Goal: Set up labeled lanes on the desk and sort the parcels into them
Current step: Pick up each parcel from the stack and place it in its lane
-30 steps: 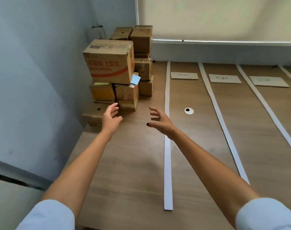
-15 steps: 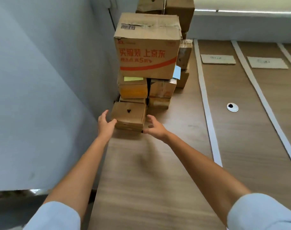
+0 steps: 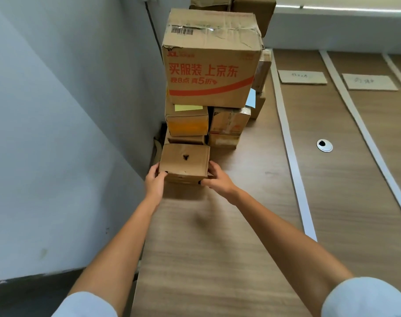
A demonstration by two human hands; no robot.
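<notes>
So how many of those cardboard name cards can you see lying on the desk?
2 in full: one label card in the first lane right of the box pile, another in the next lane. An edge at the far right may be a third.

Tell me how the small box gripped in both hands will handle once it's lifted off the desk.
The small box looks stiff: its cardboard edges stay square under the left hand and right hand. It is probably light, given its compact size. It stands in front of the stack, not under it, so lifting it likely disturbs nothing.

Wooden desk (image 3: pixel 229 259): parcel stack (image 3: pixel 208 92), tape strips (image 3: pixel 291 156), label cards (image 3: pixel 302 77).
</notes>
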